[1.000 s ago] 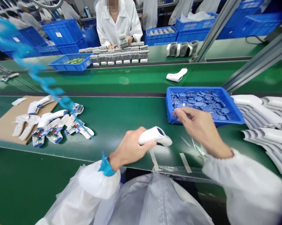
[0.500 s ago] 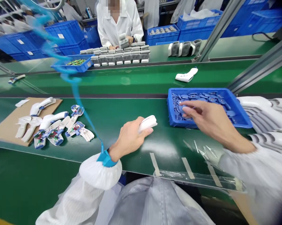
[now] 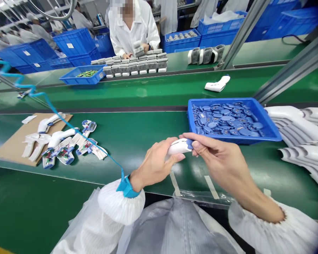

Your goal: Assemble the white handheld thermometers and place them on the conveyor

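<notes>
My left hand (image 3: 159,160) is closed around a white plastic housing (image 3: 177,148), shaped like part of a handheld thermometer. At the housing's right end, my right hand (image 3: 217,155) pinches a small blue plastic cap (image 3: 190,144) and presses it against the opening. My fingers partly cover the cap. Just beyond my right hand stands a blue tray (image 3: 274,135) full of loose blue oval plastic pieces (image 3: 227,118). A blue wrist strap (image 3: 127,187) with a coiled cord sits on my left wrist.
White housings and opened units with circuit boards (image 3: 63,153) lie on and beside a cardboard sheet (image 3: 9,144) at left. White shells (image 3: 304,155) are stacked at right. A white thermometer (image 3: 217,84) lies on the green belt. Across it, a person in white (image 3: 134,28) handles grey-white parts.
My right hand has left the blue tray and come left and nearer with a blue cap, which now meets the white housing in my left hand.
</notes>
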`<action>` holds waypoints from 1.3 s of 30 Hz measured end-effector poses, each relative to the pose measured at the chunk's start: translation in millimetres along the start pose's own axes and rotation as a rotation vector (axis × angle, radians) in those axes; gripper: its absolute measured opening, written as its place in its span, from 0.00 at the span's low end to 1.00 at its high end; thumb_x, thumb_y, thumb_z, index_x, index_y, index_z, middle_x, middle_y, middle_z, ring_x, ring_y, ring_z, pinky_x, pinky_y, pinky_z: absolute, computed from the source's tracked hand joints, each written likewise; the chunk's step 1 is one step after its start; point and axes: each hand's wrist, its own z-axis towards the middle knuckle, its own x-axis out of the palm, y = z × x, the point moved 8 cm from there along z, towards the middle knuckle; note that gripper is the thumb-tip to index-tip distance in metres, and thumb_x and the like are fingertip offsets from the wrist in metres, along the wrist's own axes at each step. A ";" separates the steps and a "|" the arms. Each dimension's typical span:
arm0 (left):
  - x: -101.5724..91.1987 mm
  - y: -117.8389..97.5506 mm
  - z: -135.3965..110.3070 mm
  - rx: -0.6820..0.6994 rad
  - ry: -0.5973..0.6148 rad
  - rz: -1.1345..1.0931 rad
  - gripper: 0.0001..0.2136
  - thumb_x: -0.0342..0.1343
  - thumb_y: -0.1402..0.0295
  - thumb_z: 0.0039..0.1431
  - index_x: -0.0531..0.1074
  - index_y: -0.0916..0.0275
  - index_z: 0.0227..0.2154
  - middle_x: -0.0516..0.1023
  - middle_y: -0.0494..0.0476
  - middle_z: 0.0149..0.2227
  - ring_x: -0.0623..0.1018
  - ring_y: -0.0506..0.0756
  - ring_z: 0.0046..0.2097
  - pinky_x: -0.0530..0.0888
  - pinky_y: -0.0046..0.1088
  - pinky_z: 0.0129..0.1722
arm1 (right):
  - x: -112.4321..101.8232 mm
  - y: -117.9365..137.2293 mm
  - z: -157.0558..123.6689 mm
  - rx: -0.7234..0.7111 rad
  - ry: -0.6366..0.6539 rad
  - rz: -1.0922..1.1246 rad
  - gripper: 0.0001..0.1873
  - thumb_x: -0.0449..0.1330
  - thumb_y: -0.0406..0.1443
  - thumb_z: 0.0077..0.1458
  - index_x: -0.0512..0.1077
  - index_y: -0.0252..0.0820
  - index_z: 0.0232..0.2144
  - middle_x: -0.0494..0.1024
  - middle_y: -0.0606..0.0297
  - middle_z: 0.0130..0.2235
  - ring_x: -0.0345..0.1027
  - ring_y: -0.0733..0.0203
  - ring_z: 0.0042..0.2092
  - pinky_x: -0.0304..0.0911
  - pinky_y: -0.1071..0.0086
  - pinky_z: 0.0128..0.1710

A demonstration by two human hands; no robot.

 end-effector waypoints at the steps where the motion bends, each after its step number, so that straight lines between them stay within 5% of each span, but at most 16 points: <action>1: -0.1 -1.7 -0.5 0.015 -0.005 0.030 0.18 0.54 0.57 0.71 0.68 0.57 0.59 0.79 0.56 0.53 0.78 0.60 0.51 0.73 0.36 0.50 | 1.0 0.7 -0.9 -0.017 0.005 -0.025 0.18 0.58 0.44 0.65 0.81 0.49 0.51 0.85 0.65 0.42 0.80 0.56 0.39 0.77 0.61 0.42; 5: 4.9 -4.2 -0.8 0.018 -0.036 0.159 0.18 0.48 0.57 0.74 0.66 0.56 0.61 0.79 0.56 0.53 0.79 0.60 0.51 0.72 0.38 0.53 | 15.0 6.6 -4.6 -0.134 0.082 -0.188 0.20 0.55 0.44 0.67 0.78 0.50 0.55 0.81 0.64 0.55 0.78 0.49 0.52 0.74 0.54 0.53; 9: 9.0 2.4 -0.4 -0.029 -0.099 0.402 0.16 0.48 0.53 0.72 0.74 0.58 0.46 0.82 0.54 0.39 0.79 0.59 0.39 0.72 0.37 0.44 | 18.9 -0.5 -9.4 -0.176 0.015 -0.389 0.19 0.50 0.42 0.69 0.78 0.43 0.49 0.84 0.59 0.46 0.80 0.52 0.43 0.75 0.59 0.45; 13: 15.4 3.4 -8.3 0.096 -0.154 0.459 0.15 0.50 0.53 0.72 0.74 0.57 0.47 0.82 0.55 0.44 0.78 0.58 0.43 0.70 0.36 0.45 | 13.2 -21.8 -16.4 -0.061 0.034 -0.375 0.15 0.52 0.42 0.69 0.76 0.46 0.47 0.83 0.64 0.38 0.77 0.57 0.35 0.72 0.65 0.39; 18: -1.7 35.0 -17.7 -0.147 -0.561 0.386 0.23 0.47 0.55 0.72 0.65 0.60 0.21 0.73 0.54 0.24 0.70 0.53 0.29 0.63 0.32 0.33 | 29.3 -26.9 -27.5 -0.079 0.227 -0.309 0.15 0.54 0.47 0.69 0.75 0.47 0.48 0.80 0.65 0.36 0.72 0.60 0.33 0.67 0.67 0.34; 22: -2.3 42.4 -0.5 -0.146 -0.477 0.347 0.26 0.47 0.57 0.71 0.57 0.61 0.15 0.64 0.51 0.18 0.63 0.50 0.24 0.58 0.33 0.30 | 42.8 -18.0 -31.5 -0.195 0.175 -0.320 0.20 0.51 0.47 0.69 0.77 0.44 0.45 0.77 0.61 0.37 0.68 0.60 0.31 0.63 0.66 0.30; 24: -6.3 43.3 0.6 -0.135 -0.393 0.273 0.25 0.51 0.54 0.69 0.63 0.61 0.17 0.67 0.51 0.19 0.66 0.51 0.26 0.63 0.32 0.31 | 42.8 -29.6 -26.1 -0.057 0.129 -0.268 0.21 0.52 0.50 0.67 0.77 0.43 0.45 0.78 0.60 0.35 0.68 0.59 0.30 0.62 0.66 0.30; 26: -12.6 41.6 -7.0 -0.082 -0.376 0.178 0.20 0.53 0.51 0.68 0.73 0.60 0.27 0.75 0.53 0.26 0.73 0.54 0.32 0.70 0.32 0.38 | 46.5 -58.1 -22.3 0.282 0.166 -0.144 0.24 0.52 0.54 0.64 0.77 0.42 0.37 0.74 0.63 0.26 0.65 0.59 0.25 0.59 0.67 0.25; 28: -24.5 41.2 -20.0 -0.016 -0.511 0.097 0.18 0.51 0.51 0.69 0.75 0.60 0.34 0.79 0.57 0.33 0.77 0.55 0.38 0.73 0.34 0.44 | 59.8 -81.4 -27.8 0.613 0.285 -0.007 0.29 0.49 0.57 0.63 0.71 0.43 0.26 0.65 0.67 0.17 0.55 0.63 0.18 0.50 0.69 0.18; 30: -36.3 50.7 -31.7 -0.048 -0.722 0.058 0.21 0.47 0.51 0.71 0.71 0.60 0.28 0.77 0.56 0.30 0.76 0.54 0.35 0.73 0.33 0.41 | 77.5 -85.4 -32.7 0.736 0.414 0.087 0.31 0.48 0.59 0.62 0.68 0.44 0.22 0.63 0.68 0.16 0.48 0.66 0.16 0.46 0.69 0.16; 32: -39.7 64.8 -32.2 -0.146 -0.833 0.065 0.25 0.47 0.51 0.72 0.65 0.59 0.21 0.72 0.53 0.24 0.72 0.52 0.29 0.71 0.31 0.35 | 91.2 -69.7 -25.4 0.505 0.469 0.015 0.28 0.51 0.57 0.63 0.73 0.43 0.27 0.71 0.66 0.21 0.54 0.66 0.18 0.51 0.70 0.18; 35: -36.6 75.8 -16.2 -0.241 -0.789 0.155 0.26 0.48 0.54 0.71 0.62 0.59 0.17 0.68 0.52 0.21 0.69 0.51 0.27 0.69 0.30 0.33 | 104.9 -41.5 -23.1 0.046 0.418 -0.210 0.20 0.52 0.49 0.65 0.75 0.44 0.32 0.74 0.66 0.23 0.62 0.63 0.22 0.54 0.69 0.24; 39: -43.2 71.5 3.8 -0.217 -0.684 0.261 0.25 0.47 0.60 0.70 0.61 0.60 0.15 0.69 0.53 0.20 0.68 0.51 0.26 0.67 0.30 0.32 | 106.4 -35.0 -22.6 -0.186 0.324 -0.331 0.20 0.51 0.47 0.67 0.77 0.44 0.31 0.75 0.63 0.22 0.63 0.60 0.20 0.51 0.66 0.23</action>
